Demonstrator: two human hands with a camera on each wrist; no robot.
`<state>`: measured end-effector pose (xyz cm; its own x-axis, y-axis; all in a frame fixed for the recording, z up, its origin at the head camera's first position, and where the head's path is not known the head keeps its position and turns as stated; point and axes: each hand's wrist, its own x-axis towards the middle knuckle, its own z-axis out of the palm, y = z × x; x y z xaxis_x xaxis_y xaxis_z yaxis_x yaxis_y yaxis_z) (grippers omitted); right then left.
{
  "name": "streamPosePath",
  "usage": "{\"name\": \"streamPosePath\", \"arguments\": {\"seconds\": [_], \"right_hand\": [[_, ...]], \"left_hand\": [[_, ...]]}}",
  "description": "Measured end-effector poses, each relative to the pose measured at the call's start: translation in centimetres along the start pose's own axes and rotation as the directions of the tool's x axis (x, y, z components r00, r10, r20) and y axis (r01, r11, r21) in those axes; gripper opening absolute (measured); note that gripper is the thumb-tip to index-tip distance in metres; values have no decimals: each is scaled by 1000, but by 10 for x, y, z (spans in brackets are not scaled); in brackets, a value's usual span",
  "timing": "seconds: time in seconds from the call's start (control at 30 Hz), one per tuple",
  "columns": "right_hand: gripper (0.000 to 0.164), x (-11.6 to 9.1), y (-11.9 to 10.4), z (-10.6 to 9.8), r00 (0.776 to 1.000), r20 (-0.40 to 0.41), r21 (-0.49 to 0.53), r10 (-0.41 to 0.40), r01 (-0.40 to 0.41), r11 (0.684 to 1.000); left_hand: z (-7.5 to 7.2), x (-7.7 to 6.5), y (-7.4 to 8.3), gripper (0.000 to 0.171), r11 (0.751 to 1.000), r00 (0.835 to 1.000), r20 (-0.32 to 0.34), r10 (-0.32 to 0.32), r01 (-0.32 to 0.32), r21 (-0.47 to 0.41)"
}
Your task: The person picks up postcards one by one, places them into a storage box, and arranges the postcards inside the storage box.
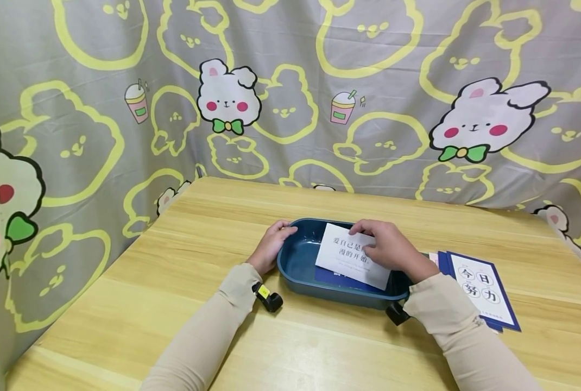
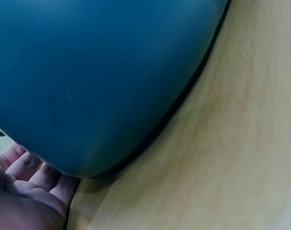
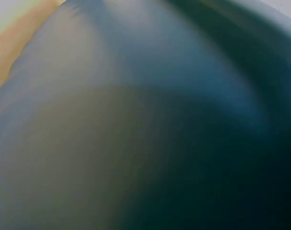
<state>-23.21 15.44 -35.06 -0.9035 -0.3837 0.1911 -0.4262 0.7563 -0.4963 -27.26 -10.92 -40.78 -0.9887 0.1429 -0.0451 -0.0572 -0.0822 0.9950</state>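
Observation:
A dark blue oblong tray (image 1: 290, 266) stands on the table. My left hand (image 1: 271, 247) grips its left end, the thumb over the rim; in the left wrist view the fingers of the left hand (image 2: 32, 191) lie against the outer wall of the tray (image 2: 102, 86). Over the tray's right half, my right hand (image 1: 390, 247) pinches a white card (image 1: 341, 252) printed with Chinese characters, fingertips at its far edge and thumb on its face. Beneath that card, a dark blue card (image 1: 327, 276) shows partly inside the tray. The right wrist view is blurred and dark.
To the right of the tray, partly behind the right forearm, lies a loose stack of cards (image 1: 486, 296), the top one white with a blue border. A grey curtain (image 1: 290, 141) with yellow outlines and rabbit faces hangs along the back and left of the wooden table (image 1: 173, 304).

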Motion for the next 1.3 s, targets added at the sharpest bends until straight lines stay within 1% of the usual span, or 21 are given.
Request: {"name": "streamPosePath", "arguments": {"seconds": [0.13, 0.23, 0.37, 0.57, 0.73, 0.87, 1.0, 1.17, 1.3], "right_hand": [[39, -1, 0, 0, 997, 73, -37, 2, 1, 999], [42, -1, 0, 0, 995, 102, -66, -7, 14, 998], [44, -2, -2, -1, 994, 104, -81, -17, 26, 996], [43, -1, -2, 0, 995, 92, -64, -34, 40, 997], [41, -1, 1, 1, 997, 51, -48, -62, 65, 997], [34, -2, 3, 0, 997, 12, -35, -82, 82, 996], [27, -3, 3, -3, 996, -26, -17, -81, 81, 997], [22, -7, 6, -13, 994, -101, 24, -50, 52, 998], [22, -14, 12, -28, 987, -159, 45, 23, -16, 999]], "left_hand": [[0, 0, 1, 14, 1000, 1000, 2, -8, 8, 6], [0, 0, 1, 15, 1000, 1000, 3, -9, 9, 9], [0, 0, 0, 15, 1000, 1000, 0, -4, 4, 11], [1, -1, 1, 14, 1000, 1000, 0, 1, -1, 5], [2, -1, 1, 13, 1000, 1000, -5, 4, -4, 4], [2, -1, 2, 13, 1000, 1000, -5, 6, -6, 1], [1, -1, 1, 13, 1000, 1000, 2, 6, -6, 1], [-1, -1, 0, 13, 1000, 1000, -3, 4, -4, 2], [-1, -1, 1, 14, 1000, 1000, 1, 5, -5, -3]]}}
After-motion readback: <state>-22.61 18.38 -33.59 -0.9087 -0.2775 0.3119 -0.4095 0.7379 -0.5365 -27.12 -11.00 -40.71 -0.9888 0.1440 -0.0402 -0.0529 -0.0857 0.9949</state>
